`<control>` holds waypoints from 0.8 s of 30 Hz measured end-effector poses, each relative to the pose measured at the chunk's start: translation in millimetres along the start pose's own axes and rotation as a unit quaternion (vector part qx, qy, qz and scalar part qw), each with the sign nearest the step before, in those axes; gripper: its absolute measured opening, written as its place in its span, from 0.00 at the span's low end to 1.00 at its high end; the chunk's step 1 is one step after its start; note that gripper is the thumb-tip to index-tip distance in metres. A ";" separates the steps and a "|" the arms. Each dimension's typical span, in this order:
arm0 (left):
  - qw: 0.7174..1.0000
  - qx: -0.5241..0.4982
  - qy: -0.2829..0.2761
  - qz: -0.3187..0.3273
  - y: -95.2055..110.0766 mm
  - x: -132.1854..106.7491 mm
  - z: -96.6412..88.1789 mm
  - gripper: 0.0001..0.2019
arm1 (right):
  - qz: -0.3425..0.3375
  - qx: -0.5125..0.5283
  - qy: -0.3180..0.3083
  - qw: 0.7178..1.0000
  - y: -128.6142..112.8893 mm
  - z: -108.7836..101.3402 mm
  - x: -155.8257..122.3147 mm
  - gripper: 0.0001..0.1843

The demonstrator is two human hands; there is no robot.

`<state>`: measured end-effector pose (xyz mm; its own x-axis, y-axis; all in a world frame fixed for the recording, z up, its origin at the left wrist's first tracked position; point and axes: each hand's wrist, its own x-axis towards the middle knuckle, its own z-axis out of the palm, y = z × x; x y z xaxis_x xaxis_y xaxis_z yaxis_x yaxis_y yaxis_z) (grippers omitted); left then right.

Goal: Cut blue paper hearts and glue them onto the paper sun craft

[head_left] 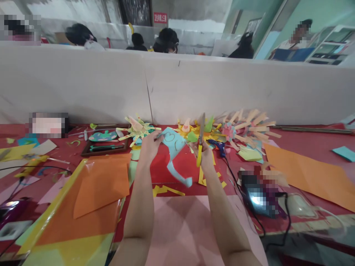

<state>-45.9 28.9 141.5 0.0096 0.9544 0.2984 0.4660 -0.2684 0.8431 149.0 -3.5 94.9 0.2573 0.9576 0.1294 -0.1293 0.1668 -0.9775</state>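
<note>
My left hand (pixel 150 146) is closed on the left edge of a light blue sheet of paper (pixel 173 138). Dark curved shapes are drawn on the sheet, and a partly cut strip (pixel 176 171) curls down from it. In my right hand (pixel 204 152) is a pair of scissors (pixel 200 153) with yellow handles, its blades pointing up. The right fingertips are close to the paper's right edge; whether they touch it I cannot tell. Below the blue paper lies a red sheet (pixel 161 168), with yellow paper scraps (pixel 168 190) near it.
Paper flowers (pixel 137 129) and a pink-centred one (pixel 229 130) stand along the white partition (pixel 111 85). A blue glue gun (pixel 219 146) trails a black cord at right. Orange sheets (pixel 102 181) lie left, another orange sheet (pixel 310 173) right. People sit beyond the partition.
</note>
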 end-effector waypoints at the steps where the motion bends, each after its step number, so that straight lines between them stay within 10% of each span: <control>1: 0.999 0.001 -0.043 0.001 -0.5 -1.0 -2.4 0.05 | -0.005 -0.020 -0.030 0.999 -5.0 -3.6 5.5 0.17; 5: 0.987 -0.008 -0.159 0.005 -4.8 -4.6 -1.7 0.08 | 0.019 -0.090 -0.190 0.977 -13.6 -8.2 13.0 0.15; 10: 0.988 0.016 -0.150 0.022 -5.6 -2.6 8.0 0.08 | 0.047 -0.081 -0.241 0.966 -1.5 2.7 13.9 0.16; 16: 0.993 0.034 0.094 0.064 30.5 -19.1 4.0 0.09 | 0.011 0.035 0.001 0.999 6.5 15.8 24.8 0.19; 24: 0.969 0.048 -0.239 -0.032 40.1 -47.6 44.3 0.19 | -0.038 0.201 0.203 0.958 -11.7 19.7 23.9 0.24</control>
<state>11.6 -21.5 141.2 0.3763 0.9264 -0.0133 0.5588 -0.2155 0.8008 137.8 22.1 112.7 0.6219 0.7819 0.0424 -0.4318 0.3876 -0.8144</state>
